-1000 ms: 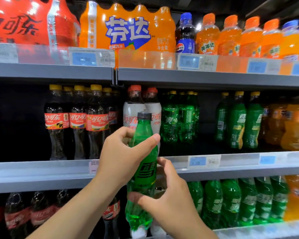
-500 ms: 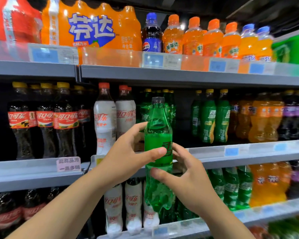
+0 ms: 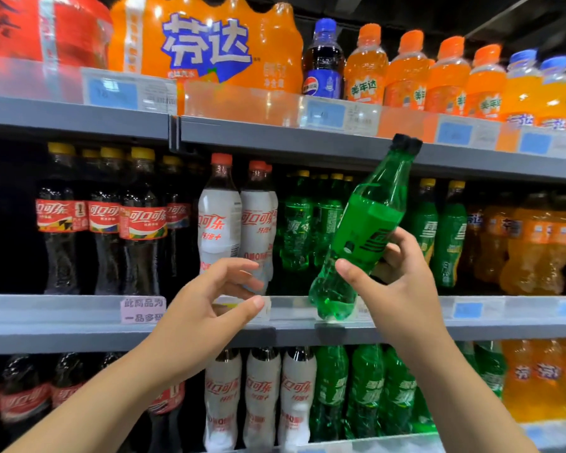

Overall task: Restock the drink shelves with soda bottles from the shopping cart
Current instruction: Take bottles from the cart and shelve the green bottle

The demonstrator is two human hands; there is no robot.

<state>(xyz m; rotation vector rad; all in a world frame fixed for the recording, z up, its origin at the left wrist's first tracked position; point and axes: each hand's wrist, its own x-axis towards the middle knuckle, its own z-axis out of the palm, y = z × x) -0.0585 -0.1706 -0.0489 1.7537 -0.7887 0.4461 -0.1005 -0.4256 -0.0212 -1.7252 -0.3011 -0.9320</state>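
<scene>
Right hand [image 3: 402, 289] grip closed around tilted green soda bottle [image 3: 363, 230], left hand [image 3: 206, 308] open, empty

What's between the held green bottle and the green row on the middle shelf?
Nothing visible. The green bottle, tilted in the right hand, is in front of a gap between green rows; the left hand is off it, to the left.

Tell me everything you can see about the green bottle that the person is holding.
The green bottle is translucent plastic with a dark cap and a bright green label bearing dark characters. It tilts, cap toward the upper right, in front of the middle shelf. Only the right hand grips its lower half; the left hand is open beside it, not touching.
</scene>
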